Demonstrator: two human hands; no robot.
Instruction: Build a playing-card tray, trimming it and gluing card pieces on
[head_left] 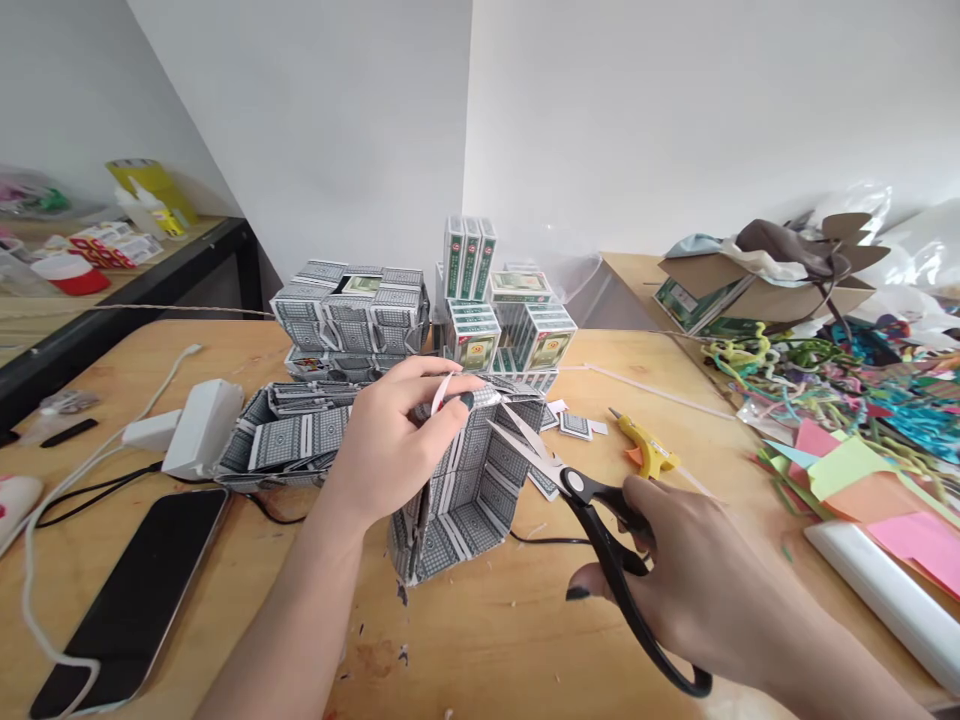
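In my left hand [401, 430] is the upper edge of an open box made of playing cards [469, 505], tilted up above the table. The fingers pinch the edge, with a bent white card piece showing between them. My right hand [690, 570] grips black-handled scissors [592, 510]. The scissor blades stand apart, their tips at the box's upper right edge. Behind my left hand lies another open card-built tray [292, 440]. Some loose playing cards [575, 426] lie right of the box.
Card-covered blocks [352, 310] and stacked card packs [472, 335] stand at the back. A yellow glue gun [643, 445] lies to the right, near colored paper [862, 475] and a cardboard box [739, 285]. On the left are a phone [135, 600], a white adapter [202, 428] and cables.
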